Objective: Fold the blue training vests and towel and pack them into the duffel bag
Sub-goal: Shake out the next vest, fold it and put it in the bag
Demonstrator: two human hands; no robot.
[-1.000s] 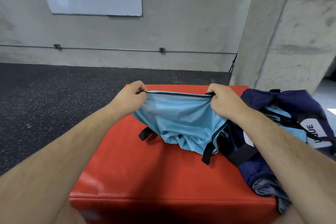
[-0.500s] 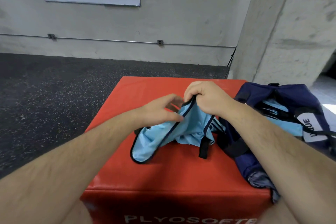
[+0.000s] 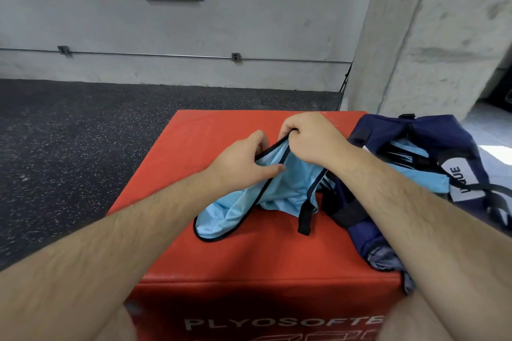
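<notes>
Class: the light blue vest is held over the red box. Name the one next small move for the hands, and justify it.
Probably lower the vest onto the red box and flatten it. The left hand and right hand pinch its black-trimmed edges together, yet its lower part lies bunched.

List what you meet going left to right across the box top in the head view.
From the left: left hand → right hand → bag. The vest, gripped by both hands, spans them, so it is left out of the order.
</notes>
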